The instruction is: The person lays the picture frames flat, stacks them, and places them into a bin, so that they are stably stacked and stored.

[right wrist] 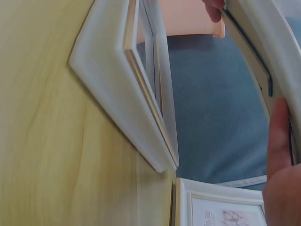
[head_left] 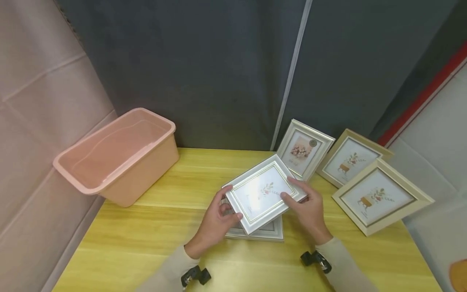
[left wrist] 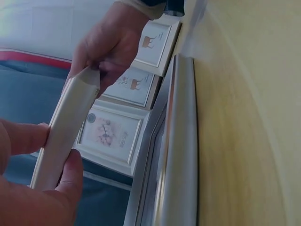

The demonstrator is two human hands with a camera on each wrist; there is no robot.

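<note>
Both hands hold a silver-white picture frame [head_left: 262, 194] tilted above the table, its glass facing up with a small plant print and glare on it. My left hand [head_left: 213, 225] pinches the near-left edge between thumb and fingers. On the opposite side my right hand [head_left: 309, 207] grips the edge, thumb on the front. The right wrist view shows the beige back of the held frame [right wrist: 254, 56], with fingers under it. Beneath, another silver frame [head_left: 277, 232] lies on the table, partly covered; its thick side [left wrist: 181, 141] shows in the left wrist view.
Three picture frames stand at the right: a silver one with a pink flower print [head_left: 303, 152], a tan one [head_left: 350, 158] and a cream one [head_left: 379, 196]. A pink plastic bin [head_left: 138, 170] sits at the table's back left. A dark curtain [head_left: 204, 73] hangs behind.
</note>
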